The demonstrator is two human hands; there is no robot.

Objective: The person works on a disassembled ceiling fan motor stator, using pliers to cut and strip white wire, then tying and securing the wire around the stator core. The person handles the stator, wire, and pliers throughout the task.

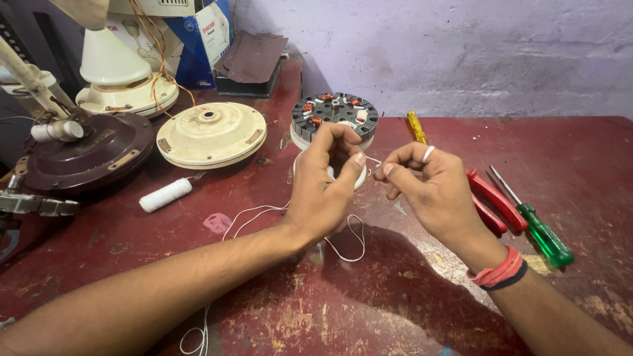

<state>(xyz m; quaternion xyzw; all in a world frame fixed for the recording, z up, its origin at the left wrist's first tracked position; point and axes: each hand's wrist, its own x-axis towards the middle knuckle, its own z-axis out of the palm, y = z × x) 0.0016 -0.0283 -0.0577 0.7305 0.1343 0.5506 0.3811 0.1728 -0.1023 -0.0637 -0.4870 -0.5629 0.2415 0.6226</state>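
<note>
Both hands were raised above the red workbench (pixel 395 310), directly in front of the fan stator (pixel 335 115) with its copper windings. The left hand (pixel 326 191) had thumb and forefinger pressed together on a white thread (pixel 290 207). The right hand (pixel 428 188), wearing a ring and red wrist bands, pinched the same thread just beside the left fingertips. The thread ran taut between the two pinches, then dropped in loose loops across the bench toward the near edge. A white thread spool (pixel 165 195) lay left of the hands, near a cream fan cover (pixel 211 135). Red-handled pliers (pixel 491 198) and a green-handled screwdriver (pixel 537 227) lay right of the right hand; a yellow-handled screwdriver (pixel 415 126) lay beside the stator.
</note>
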